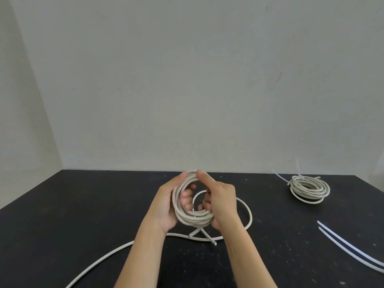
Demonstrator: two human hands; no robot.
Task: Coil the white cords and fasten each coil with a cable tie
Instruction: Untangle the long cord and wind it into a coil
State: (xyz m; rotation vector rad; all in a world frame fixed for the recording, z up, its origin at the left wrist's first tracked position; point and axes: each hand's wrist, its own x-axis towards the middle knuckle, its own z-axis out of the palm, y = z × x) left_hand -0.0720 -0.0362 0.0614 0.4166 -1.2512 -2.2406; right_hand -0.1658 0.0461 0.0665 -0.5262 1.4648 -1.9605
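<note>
You hold the coil of white cord [193,217] just above the black counter [62,204]. Your left hand [166,204] grips its left side with fingers [187,199] curled through the middle. Your right hand [222,202] grips its right side, thumb on top. The loose tail [104,256] trails across the counter toward you. A tied coil [309,189] lies far right, with two cable ties [349,246] nearer you.

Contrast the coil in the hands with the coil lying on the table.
The held coil is raised, gripped by left hand and right hand; the far coil lies flat on the table. The held coil trails loose cord; the far coil is tied with a cable tie. Both are white cord.
</note>
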